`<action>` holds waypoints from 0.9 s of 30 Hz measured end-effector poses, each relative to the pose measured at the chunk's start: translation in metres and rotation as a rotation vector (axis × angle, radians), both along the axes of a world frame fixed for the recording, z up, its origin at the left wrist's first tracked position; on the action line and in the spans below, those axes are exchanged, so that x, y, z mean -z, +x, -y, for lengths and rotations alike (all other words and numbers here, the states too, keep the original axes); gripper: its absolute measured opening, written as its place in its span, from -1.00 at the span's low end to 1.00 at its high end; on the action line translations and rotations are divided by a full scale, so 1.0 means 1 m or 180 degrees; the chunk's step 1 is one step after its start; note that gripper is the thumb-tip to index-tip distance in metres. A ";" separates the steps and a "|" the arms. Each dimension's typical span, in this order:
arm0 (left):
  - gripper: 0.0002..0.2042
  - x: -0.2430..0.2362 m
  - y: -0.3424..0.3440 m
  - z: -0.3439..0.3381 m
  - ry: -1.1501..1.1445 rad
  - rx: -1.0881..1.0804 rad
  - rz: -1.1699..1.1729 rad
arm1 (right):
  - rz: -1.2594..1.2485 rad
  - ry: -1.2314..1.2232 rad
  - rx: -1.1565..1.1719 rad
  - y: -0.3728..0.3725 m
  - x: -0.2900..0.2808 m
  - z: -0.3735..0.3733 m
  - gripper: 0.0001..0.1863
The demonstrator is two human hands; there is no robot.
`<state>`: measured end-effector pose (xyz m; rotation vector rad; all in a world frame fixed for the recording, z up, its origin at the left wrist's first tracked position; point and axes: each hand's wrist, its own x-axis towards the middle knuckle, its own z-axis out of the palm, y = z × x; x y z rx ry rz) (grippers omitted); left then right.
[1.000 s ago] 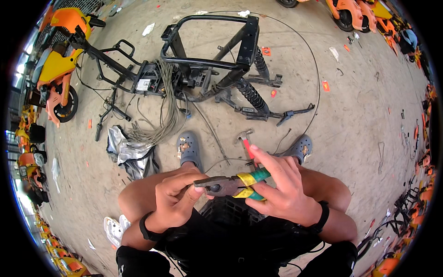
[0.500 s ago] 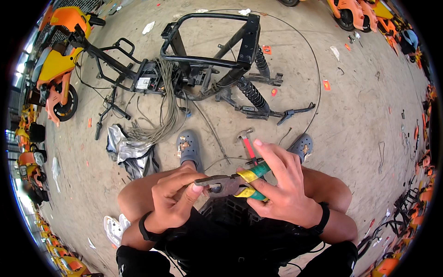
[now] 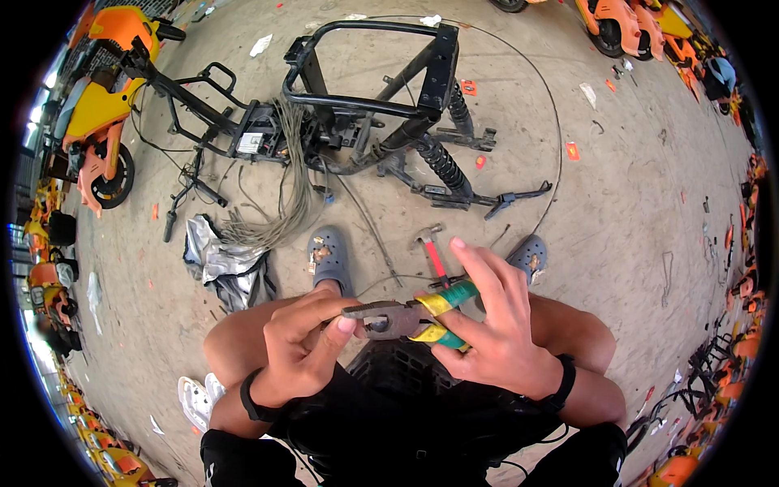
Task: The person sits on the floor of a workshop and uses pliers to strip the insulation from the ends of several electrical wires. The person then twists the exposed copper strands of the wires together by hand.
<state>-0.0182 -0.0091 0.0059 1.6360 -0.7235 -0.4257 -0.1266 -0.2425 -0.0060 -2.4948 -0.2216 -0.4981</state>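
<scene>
Pliers (image 3: pixel 393 320) are held between the two hands. The left hand (image 3: pixel 304 345) pinches the jaw end with thumb and forefinger, probably so that the head remains steady. The right hand (image 3: pixel 507 337) grasps the green and yellow handles (image 3: pixel 458 294); one finger seems to pass between them, perhaps for keeping them spread, and the jaws stand somewhat parted. Beyond the hands, a hammer (image 3: pixel 436 258) with red handle lies on the floor (image 3: pixel 641 203) between the grey clogs (image 3: pixel 334 264), I suppose to be within easy reach. Farther out is a black vehicle frame (image 3: pixel 402 138). A bundle of cables (image 3: pixel 302 183) hangs over it and spreads down beside a silver cloth (image 3: pixel 223 264), seemingly because its length exceeds the frame.
</scene>
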 end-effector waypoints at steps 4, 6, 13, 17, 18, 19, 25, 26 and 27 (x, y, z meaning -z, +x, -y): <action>-0.85 0.000 -0.001 0.000 -0.0055 -0.0021 -0.0032 | -0.0119 -0.0034 -0.0006 0.000 0.002 -0.001 -0.65; -0.86 0.000 -0.002 0.001 -0.0082 -0.0046 -0.0044 | -0.0124 -0.0112 -0.0004 0.000 0.002 -0.001 -0.62; -0.88 -0.001 -0.004 0.000 0.0070 -0.0145 -0.0289 | -0.0116 -0.0060 0.0074 0.001 0.006 -0.003 -0.60; -0.85 0.000 0.000 -0.004 0.0071 0.0006 -0.0327 | -0.0069 -0.0265 0.0010 0.001 0.006 -0.002 -0.59; -0.84 0.000 0.001 -0.004 0.0076 0.0053 -0.0329 | -0.0049 -0.0347 -0.0011 0.001 0.006 -0.002 -0.57; -0.84 -0.001 0.000 -0.003 0.0064 0.0001 -0.0431 | -0.0037 -0.0345 -0.0019 0.001 0.007 -0.002 -0.57; -0.84 0.000 -0.003 -0.003 0.0044 -0.0097 -0.0915 | -0.0047 -0.0317 -0.0070 0.001 0.008 -0.002 -0.61; -0.84 0.001 -0.004 -0.003 0.0013 -0.0084 -0.0945 | -0.0072 -0.0286 -0.0063 0.000 0.009 -0.002 -0.62; -0.84 0.002 -0.004 -0.003 -0.0021 -0.0071 -0.0980 | -0.0103 -0.0259 -0.0057 -0.001 0.009 -0.002 -0.63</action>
